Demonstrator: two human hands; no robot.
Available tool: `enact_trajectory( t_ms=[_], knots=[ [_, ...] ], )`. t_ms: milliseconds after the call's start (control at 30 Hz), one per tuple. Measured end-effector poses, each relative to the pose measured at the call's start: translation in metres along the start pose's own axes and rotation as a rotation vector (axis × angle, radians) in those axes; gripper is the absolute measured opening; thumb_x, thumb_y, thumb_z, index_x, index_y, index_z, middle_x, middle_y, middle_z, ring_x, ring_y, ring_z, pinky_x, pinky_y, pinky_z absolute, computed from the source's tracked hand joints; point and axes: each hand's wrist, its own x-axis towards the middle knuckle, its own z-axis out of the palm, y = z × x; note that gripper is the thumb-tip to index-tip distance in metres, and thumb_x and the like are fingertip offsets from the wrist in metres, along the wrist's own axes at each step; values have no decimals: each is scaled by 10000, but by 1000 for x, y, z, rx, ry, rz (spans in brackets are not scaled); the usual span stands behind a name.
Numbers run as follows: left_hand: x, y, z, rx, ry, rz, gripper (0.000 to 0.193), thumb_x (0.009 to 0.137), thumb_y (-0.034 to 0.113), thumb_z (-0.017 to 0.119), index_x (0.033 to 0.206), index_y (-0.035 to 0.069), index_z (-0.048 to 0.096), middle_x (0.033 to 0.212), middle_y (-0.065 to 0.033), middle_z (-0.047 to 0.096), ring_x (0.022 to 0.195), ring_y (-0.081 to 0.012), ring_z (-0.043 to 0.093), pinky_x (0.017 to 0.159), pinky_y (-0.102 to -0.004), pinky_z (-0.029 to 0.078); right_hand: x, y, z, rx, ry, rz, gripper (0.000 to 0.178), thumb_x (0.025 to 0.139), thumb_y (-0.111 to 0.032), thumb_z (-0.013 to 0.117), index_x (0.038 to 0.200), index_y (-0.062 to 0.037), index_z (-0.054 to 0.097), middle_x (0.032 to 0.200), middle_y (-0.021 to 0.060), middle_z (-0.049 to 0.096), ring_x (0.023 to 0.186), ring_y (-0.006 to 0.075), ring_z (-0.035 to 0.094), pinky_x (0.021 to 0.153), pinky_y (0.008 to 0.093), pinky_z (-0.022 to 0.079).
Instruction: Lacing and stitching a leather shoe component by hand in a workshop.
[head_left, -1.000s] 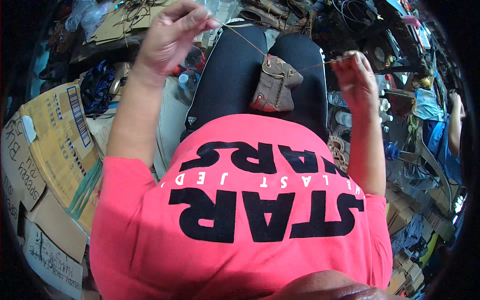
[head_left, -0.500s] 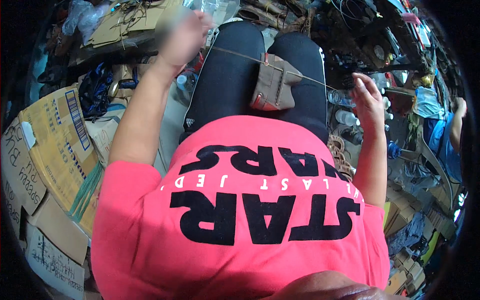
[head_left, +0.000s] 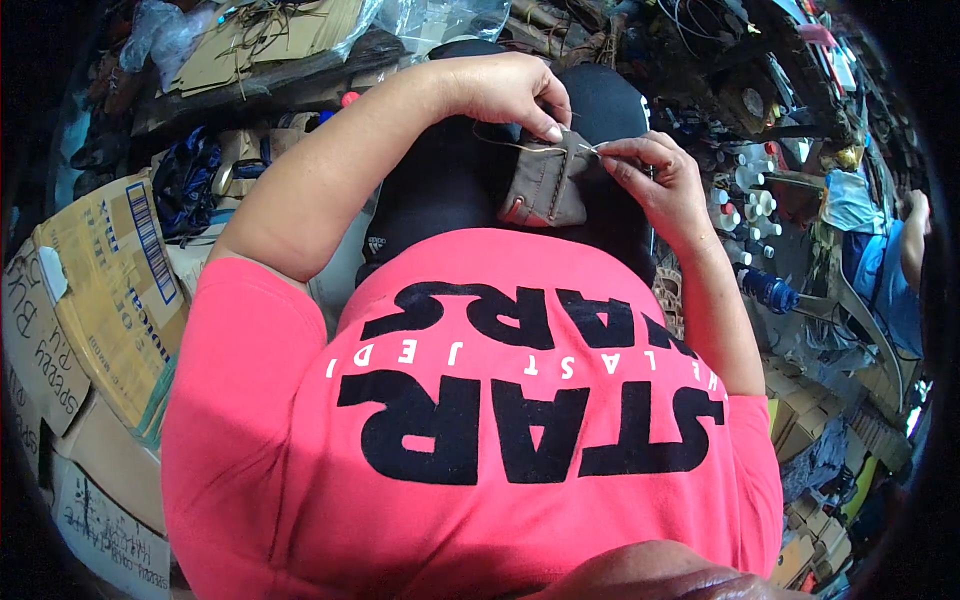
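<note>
A small brown leather piece (head_left: 545,190) sits on my lap (head_left: 425,195), between my black-clad thighs. It is boxy and creased, with a dark laced seam down its middle and a metal-ringed eyelet low on its left side. A pale cord (head_left: 535,149) crosses its upper edge and loops out to the left. My right hand (head_left: 660,180) pinches the cord, thumb and forefinger together. My left hand (head_left: 520,95) bends over the upper edge; I cannot tell whether its fingertips grip. On my right stand bottles (head_left: 748,178), their contents too small to tell. A yellow box (head_left: 90,270) lies left, its inside hidden.
</note>
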Motion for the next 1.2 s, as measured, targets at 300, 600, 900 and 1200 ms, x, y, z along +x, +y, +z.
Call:
enact_trajectory(
  t_ms=[300, 600, 900, 1200],
  knots=[
    [-4, -1, 2, 7, 51, 34, 322, 793, 306, 717, 983, 47, 696, 737, -13, 602, 674, -121, 514, 627, -289, 423, 13, -13, -11, -31, -113, 20, 131, 792, -102, 699, 917, -76, 730, 702, 60, 566, 705, 180, 541, 662, 313, 456],
    [-4, -3, 4, -61, 36, 36, 302, 789, 280, 720, 967, 37, 696, 723, -6, 595, 672, -104, 510, 620, -276, 417, 15, -5, -2, 59, -152, 43, 142, 784, -76, 711, 924, -80, 734, 695, 40, 562, 719, 156, 537, 687, 283, 464],
    [3, -24, 20, -282, 47, 113, 196, 773, 166, 724, 884, 22, 651, 760, -5, 590, 710, -89, 538, 660, -260, 434, 13, 18, 18, 211, -101, -32, 150, 751, -64, 739, 897, -96, 740, 764, 11, 626, 740, 139, 548, 707, 279, 444],
    [-8, -12, 20, -113, 151, 80, 188, 809, 174, 681, 921, 26, 651, 812, -37, 564, 776, -126, 540, 705, -284, 435, 5, 14, 25, -32, 37, -114, 190, 714, -147, 767, 900, -168, 738, 703, -2, 587, 711, 171, 539, 735, 315, 386]
  ],
)
